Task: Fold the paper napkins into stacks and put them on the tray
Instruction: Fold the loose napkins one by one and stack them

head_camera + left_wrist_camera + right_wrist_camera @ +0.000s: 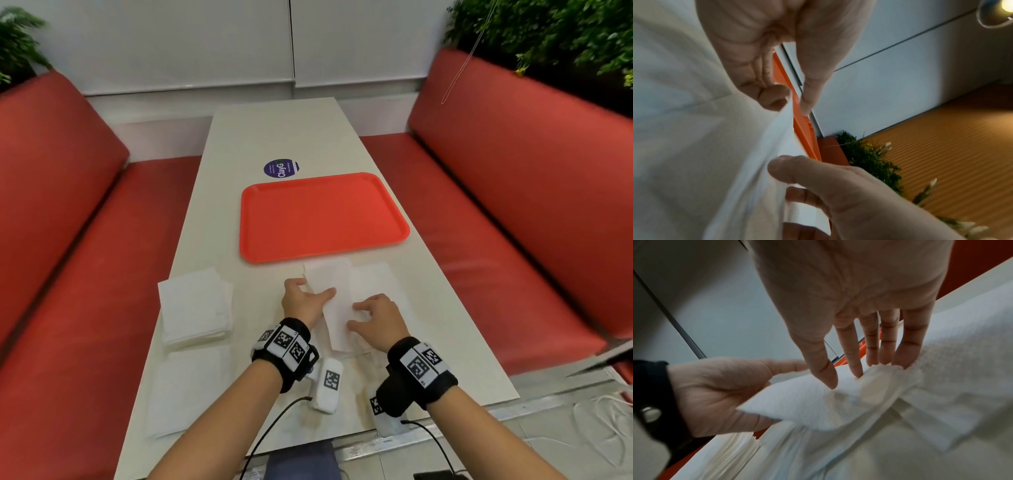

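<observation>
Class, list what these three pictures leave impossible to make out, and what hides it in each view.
- Sticker small print: head view, too small.
- Sheet count in the napkin stack: head view, too fine.
- Right hand fingertips: head view, curled under; right wrist view, sunk in the napkin.
- Tray: left wrist view, mostly behind napkin and left hand.

We are seated in what looks like a fast-food restaurant booth. Red padded benches (pixel 534 192) flank a long pale table (pixel 274 137) at 9 and 3 o'clock, and an orange-red plastic serving tray (pixel 394 236) lies at 12 o'clock, with a round blue sticker (pixel 281 168) beyond it. A pile of white paper napkins (pixel 195 305) sits at 10 o'clock. Leafy green plants (pixel 555 31) top the seat backs, and white wall panels (pixel 171 44) close the far end.
</observation>
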`<state>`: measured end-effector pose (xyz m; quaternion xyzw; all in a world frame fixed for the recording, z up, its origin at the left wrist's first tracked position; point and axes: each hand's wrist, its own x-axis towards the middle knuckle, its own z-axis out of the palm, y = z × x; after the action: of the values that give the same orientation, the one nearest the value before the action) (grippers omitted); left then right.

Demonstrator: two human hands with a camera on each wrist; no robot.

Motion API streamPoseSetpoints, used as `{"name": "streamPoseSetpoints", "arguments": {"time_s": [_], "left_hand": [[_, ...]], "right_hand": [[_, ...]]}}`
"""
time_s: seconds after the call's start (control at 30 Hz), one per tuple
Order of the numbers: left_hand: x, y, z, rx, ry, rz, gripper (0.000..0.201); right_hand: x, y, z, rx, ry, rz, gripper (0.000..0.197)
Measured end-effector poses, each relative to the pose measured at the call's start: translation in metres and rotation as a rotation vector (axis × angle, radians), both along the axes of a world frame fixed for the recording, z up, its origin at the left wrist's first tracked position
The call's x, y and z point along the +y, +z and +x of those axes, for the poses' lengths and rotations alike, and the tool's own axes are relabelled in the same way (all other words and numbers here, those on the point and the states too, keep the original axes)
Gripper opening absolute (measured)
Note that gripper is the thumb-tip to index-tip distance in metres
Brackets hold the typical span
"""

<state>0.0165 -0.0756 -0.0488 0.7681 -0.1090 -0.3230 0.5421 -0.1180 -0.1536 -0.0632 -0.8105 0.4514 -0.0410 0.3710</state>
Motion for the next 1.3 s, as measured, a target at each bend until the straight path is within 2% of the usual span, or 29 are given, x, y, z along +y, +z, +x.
{"name": "streamPoseSetpoints", "arguments": {"time_s": [0.13,0.27,0.37,0.43,0.5,0.57,0.73,0.83,1.03,1.17,1.3], "left_hand": [[0.007,0.012,-0.002,-0.112,-0.039,-0.105,0.057],[0.024,0.042,0.0,0.009,-0.015,-0.303,0.064],[0.041,0.072,0.009,0.047,-0.013,-0.444,0.065],[0.052,0.089,0.016,-0.002,-0.018,-0.511,0.064],[0.061,0.098,0.023,-0.08,-0.021,-0.515,0.063],[0.068,0.101,0.028,-0.11,-0.017,-0.485,0.06],[0.082,0.099,0.036,0.006,-0.067,-0.448,0.038],[0.088,0.101,0.04,-0.026,-0.069,-0.439,0.027],[0.095,0.101,0.047,-0.063,-0.047,-0.483,0.021],[0.098,0.097,0.054,-0.061,-0.14,-0.518,0.019],[0.1,0.102,0.056,-0.128,-0.236,-0.509,0.024]], "right_hand": [[-0.002,0.009,-0.005,-0.062,-0.008,0.057,0.048],[-0.006,0.03,-0.007,-0.245,-0.101,0.144,0.052],[-0.006,0.058,-0.002,-0.358,-0.065,0.345,0.06],[-0.003,0.08,0.004,-0.516,0.03,0.506,0.062],[0.002,0.097,0.011,-0.698,0.109,0.532,0.05],[0.005,0.104,0.02,-0.804,0.169,0.484,0.032],[0.008,0.104,0.039,-0.858,0.183,0.474,0.027],[0.012,0.101,0.045,-0.859,0.188,0.496,0.028],[0.015,0.097,0.05,-0.886,0.223,0.569,0.029],[0.013,0.093,0.054,-1.001,0.158,0.579,0.023],[0.013,0.093,0.055,-1.004,0.182,0.566,0.021]]}}
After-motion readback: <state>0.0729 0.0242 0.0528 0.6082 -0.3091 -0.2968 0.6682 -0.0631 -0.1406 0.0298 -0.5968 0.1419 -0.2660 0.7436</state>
